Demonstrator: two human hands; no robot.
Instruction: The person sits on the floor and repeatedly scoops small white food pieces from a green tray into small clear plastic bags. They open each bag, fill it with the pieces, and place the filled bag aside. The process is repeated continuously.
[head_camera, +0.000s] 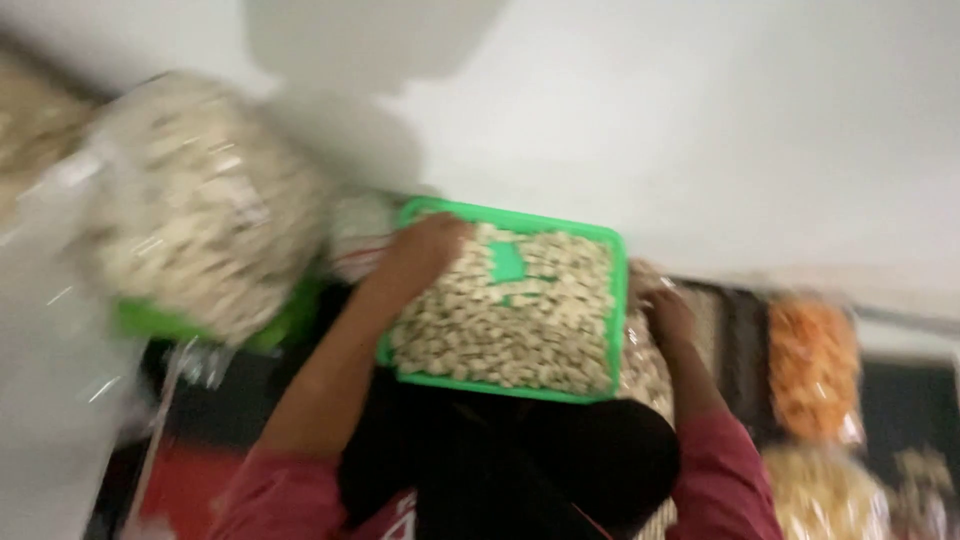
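Motion blur is smearing the big clear plastic bag of pale snack pieces (195, 205) at the left. The fingers of the left hand (425, 250) are lying hidden among pale pieces in the green rectangular plastic tray (612, 300). The bottom edge is cutting off both maroon sleeves (735, 480).

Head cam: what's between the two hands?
The green tray of pale cracker pieces lies between the left hand and right hand, one hand at each side. Blur hides the grip.

Clear bag of pale snacks (200, 200) left; orange bag (812, 368) right.
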